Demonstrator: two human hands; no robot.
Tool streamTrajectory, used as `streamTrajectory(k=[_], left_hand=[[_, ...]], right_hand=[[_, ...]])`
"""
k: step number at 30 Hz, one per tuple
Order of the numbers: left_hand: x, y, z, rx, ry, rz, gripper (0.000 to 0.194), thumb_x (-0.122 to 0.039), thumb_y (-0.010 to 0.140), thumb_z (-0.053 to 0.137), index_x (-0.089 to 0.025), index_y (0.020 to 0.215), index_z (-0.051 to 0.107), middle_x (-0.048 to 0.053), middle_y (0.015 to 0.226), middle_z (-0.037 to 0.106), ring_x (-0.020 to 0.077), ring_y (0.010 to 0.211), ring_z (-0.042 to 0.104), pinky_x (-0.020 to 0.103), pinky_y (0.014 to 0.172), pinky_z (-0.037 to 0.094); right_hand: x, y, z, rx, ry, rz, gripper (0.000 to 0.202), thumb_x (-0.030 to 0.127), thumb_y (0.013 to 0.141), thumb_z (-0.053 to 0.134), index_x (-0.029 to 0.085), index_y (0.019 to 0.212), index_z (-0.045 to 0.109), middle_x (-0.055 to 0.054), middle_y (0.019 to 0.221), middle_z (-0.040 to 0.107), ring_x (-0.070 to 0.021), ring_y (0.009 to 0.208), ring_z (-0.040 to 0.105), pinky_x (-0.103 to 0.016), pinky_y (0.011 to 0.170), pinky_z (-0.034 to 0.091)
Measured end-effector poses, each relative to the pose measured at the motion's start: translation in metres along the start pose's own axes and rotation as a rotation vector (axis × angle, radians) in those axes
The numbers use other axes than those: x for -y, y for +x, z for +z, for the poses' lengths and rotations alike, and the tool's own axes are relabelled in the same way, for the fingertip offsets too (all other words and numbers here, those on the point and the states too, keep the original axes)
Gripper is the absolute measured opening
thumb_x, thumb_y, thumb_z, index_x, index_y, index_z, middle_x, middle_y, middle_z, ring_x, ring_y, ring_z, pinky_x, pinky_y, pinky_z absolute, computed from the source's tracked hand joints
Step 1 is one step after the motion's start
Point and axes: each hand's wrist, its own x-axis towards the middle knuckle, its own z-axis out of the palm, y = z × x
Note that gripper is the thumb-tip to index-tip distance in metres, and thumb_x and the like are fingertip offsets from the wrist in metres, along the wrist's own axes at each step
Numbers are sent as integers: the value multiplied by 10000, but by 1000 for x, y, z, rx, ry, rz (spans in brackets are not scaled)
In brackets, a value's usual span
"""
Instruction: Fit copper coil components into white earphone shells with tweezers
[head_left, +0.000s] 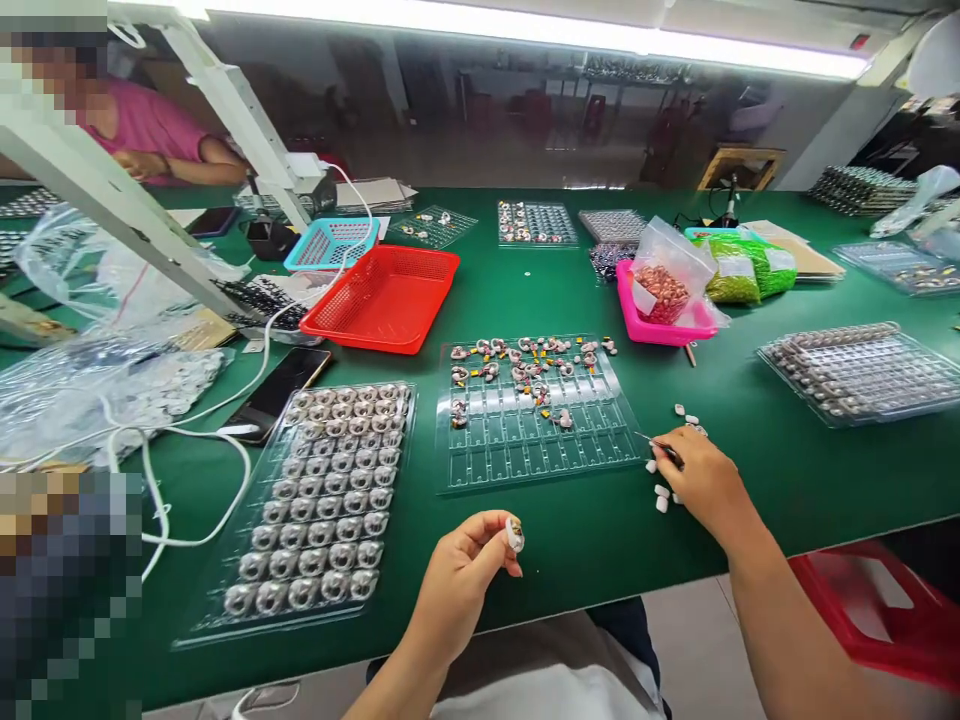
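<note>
My left hand (pixel 466 572) pinches a small white earbud-like part (pixel 514 536) between thumb and fingertips, over the table's front edge. Its inner side has a brownish-gold colour. Over to the right, my right hand (pixel 706 482) is closed around dark tweezers (pixel 667 453), whose thin tip points left toward a clear plastic tray (pixel 495 472). Small white pieces (pixel 661 498) lie loose on the table beside and under that hand. In the upper rows of the clear tray sit several small assemblies (pixel 525 375) with yellow and red bits.
A tray of silvery shells (pixel 307 560) lies at left, near a phone (pixel 289 385) and a white cable (pixel 240 490). Behind stand a red basket (pixel 382 320) and a pink basket (pixel 666 333) holding bagged parts. Stacked trays (pixel 862 375) rest at right. Another person (pixel 161 130) sits at upper left.
</note>
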Motion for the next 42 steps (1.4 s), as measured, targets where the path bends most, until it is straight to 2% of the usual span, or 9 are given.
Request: streamTrajectory(k=[1,3,8,12,20,27,31,37,42], left_hand=[[1,0,-1,1,-32,3,158,-297,810,718,-139,809,726,12,758,649,116,620,582,234,632,484],[2,-1,0,-4,-92,18,176,-310,825,722,-134,826,734,33,784,678,127,662,597,231,644,489],[2,-5,6,-12,-218,49,164,-304,837,736,-144,868,756,66,868,735,132,735,612,227,704,496],[-3,-13,4,-6,-286,29,143,-283,800,777,-146,839,771,36,822,707,108,698,592,210,695,479],[-4,-20,-3,-38,-272,15,179,-309,764,811,-136,772,768,12,718,652,89,616,531,199,627,438],[-4,-23,-6,-48,-168,54,187,-330,776,802,-148,793,766,12,719,653,97,635,528,202,642,435],[-8,-25,-3,-81,-131,63,213,-352,767,800,-143,783,761,9,683,636,103,627,519,202,625,434],[-12,-29,0,-116,-30,119,204,-359,777,778,-157,798,760,27,713,676,137,648,567,227,635,492],[-9,-30,0,-154,48,201,168,-337,803,763,-177,855,776,50,810,737,169,721,639,237,682,531]], right_hand=[[10,-6,0,-16,37,-5,193,246,906,512,174,916,691,-111,916,685,-272,820,650,-406,748,505],[39,-23,1,-36,261,-36,152,263,933,556,208,982,688,-80,969,688,-223,797,651,-343,717,510],[121,-64,17,138,864,-99,120,208,938,625,280,1016,682,-23,927,700,-183,816,660,-255,665,512],[151,-72,31,180,1076,-10,119,194,925,654,281,1003,676,-5,898,687,-148,742,631,-227,628,499],[167,-60,35,275,1297,-81,183,164,953,612,311,1043,674,4,900,651,-155,827,630,-260,733,507],[168,-53,29,451,1338,78,33,238,943,651,233,962,678,-14,873,662,-147,793,625,-238,735,507],[167,-51,30,450,1421,44,51,222,937,655,226,960,700,-32,898,659,-170,839,645,-273,772,521],[168,-50,32,408,1347,-23,126,221,947,634,240,983,753,-47,886,651,-173,799,638,-286,713,512],[170,-53,34,360,1405,15,114,214,927,666,249,971,765,-44,872,659,-176,805,644,-292,730,527]])
